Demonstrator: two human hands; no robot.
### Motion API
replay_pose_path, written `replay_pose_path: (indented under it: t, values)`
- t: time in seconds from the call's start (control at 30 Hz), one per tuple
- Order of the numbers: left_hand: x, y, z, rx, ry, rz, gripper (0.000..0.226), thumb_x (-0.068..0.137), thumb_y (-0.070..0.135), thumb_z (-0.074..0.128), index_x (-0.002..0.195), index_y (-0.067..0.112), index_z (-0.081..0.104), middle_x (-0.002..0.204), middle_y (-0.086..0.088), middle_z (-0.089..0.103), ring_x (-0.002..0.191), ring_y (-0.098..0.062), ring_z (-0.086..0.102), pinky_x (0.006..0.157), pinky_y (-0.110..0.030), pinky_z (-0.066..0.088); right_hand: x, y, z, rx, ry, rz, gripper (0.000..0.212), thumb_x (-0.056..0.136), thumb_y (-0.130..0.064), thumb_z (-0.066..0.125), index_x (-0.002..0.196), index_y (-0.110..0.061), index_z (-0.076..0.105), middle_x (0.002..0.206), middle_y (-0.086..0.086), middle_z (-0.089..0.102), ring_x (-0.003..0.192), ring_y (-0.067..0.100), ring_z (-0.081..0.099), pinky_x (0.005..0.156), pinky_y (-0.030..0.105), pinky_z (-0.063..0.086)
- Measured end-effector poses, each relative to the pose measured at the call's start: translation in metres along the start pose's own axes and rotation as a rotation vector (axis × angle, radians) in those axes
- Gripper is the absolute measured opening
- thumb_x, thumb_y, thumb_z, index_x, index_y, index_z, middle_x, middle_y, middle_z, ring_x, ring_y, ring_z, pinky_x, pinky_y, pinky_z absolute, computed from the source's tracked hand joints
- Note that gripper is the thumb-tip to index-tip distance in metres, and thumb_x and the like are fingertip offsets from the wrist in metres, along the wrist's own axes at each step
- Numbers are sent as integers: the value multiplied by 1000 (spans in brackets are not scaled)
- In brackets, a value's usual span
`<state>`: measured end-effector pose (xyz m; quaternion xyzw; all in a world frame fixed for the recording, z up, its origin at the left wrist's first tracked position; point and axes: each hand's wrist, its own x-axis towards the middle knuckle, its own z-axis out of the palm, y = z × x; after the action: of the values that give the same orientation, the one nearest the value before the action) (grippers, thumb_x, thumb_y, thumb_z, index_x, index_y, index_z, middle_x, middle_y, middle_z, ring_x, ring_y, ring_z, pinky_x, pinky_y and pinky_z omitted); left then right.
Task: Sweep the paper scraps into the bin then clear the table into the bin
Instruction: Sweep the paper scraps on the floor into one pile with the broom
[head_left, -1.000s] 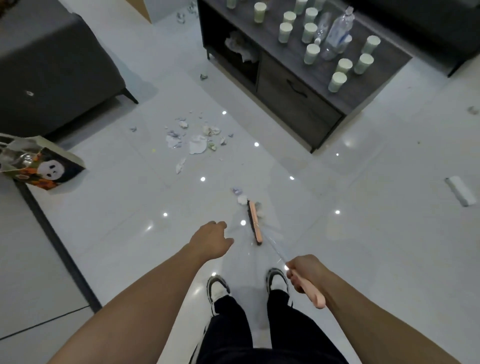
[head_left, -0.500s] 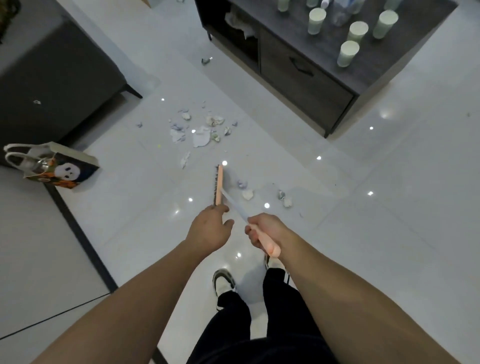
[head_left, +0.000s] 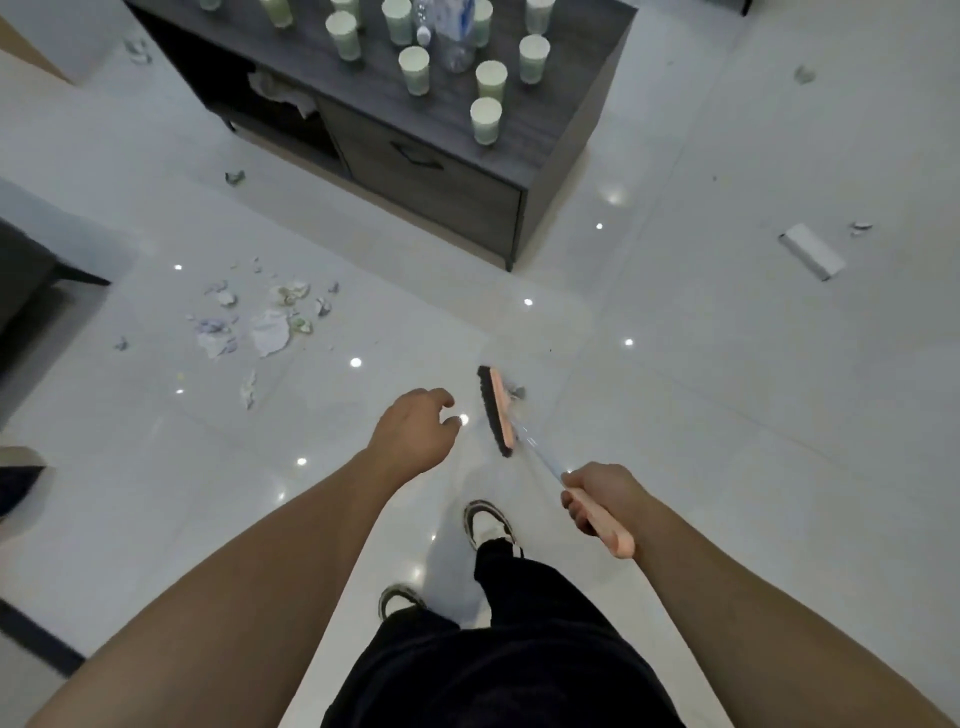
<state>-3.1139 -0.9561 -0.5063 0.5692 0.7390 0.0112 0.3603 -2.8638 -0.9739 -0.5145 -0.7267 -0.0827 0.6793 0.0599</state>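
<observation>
Hands — right hand (head_left: 597, 496) grips the broom (head_left: 497, 410), left hand (head_left: 413, 428) loose — paper scraps (head_left: 260, 325) left of dark table (head_left: 566, 130).

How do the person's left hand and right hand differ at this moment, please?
The right hand grips the pink handle of the broom; the left hand holds nothing. The right hand's fingers are curled tight round the handle, while the left hand's hang loosely curled over the floor. The left hand sits beside the broom's head, the right hand nearer the body at the handle's end. Both are bare and reach forward.
</observation>
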Motion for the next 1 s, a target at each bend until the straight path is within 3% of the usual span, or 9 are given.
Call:
replay_pose_path:
  t: [0.1, 0.27, 0.43, 0.63, 0.77, 1.0]
  values:
    - [6, 19, -4, 47, -13, 60, 39, 94, 35, 53, 129, 20, 57, 121, -2, 58, 107, -21, 56, 88, -31, 44, -5, 6, 27, 34, 92, -56, 8, 90, 0, 52, 86, 1, 59, 64, 12, 53, 40, 18, 42, 38, 20, 36]
    - [4, 8, -13, 96, -33, 90, 40, 94, 36, 53, 130, 19, 57, 122, -2, 58, 108, -20, 56, 84, -28, 41, -14, 14, 63, 39, 60, -88, 18, 90, 4, 48, 74, -3, 50, 60, 12, 49, 43, 21, 42, 41, 25, 37]
    - [-2, -37, -23, 109, -33, 61, 39, 94, 35, 54, 129, 18, 58, 123, -4, 60, 110, -21, 56, 86, -28, 41, -38, 21, 98, 99, -92, -40, 9, 95, -5, 53, 91, 1, 58, 66, 11, 51, 44, 15, 41, 36, 21, 34]
    - [-2, -74, -39, 166, -22, 94, 40, 93, 34, 54, 130, 17, 58, 126, -6, 60, 114, -23, 56, 90, -31, 43, -34, 31, 140, 166, -231, 38, 13, 99, -11, 53, 106, 1, 54, 69, 10, 51, 43, 11, 40, 35, 17, 35]
    - [7, -62, -33, 157, -28, 77, 38, 93, 33, 54, 128, 18, 58, 122, -6, 61, 111, -24, 56, 86, -30, 41, -23, 32, 98, 169, -178, 80, 12, 99, -9, 54, 101, 2, 55, 69, 11, 52, 42, 11, 41, 33, 18, 36]
    - [38, 21, -2, 129, -66, 154, 39, 93, 32, 54, 130, 17, 58, 123, -5, 60, 112, -22, 56, 90, -30, 42, -3, 19, -32, 94, 160, -51, 10, 92, -4, 58, 92, 5, 63, 61, 11, 56, 36, 13, 42, 36, 20, 36]
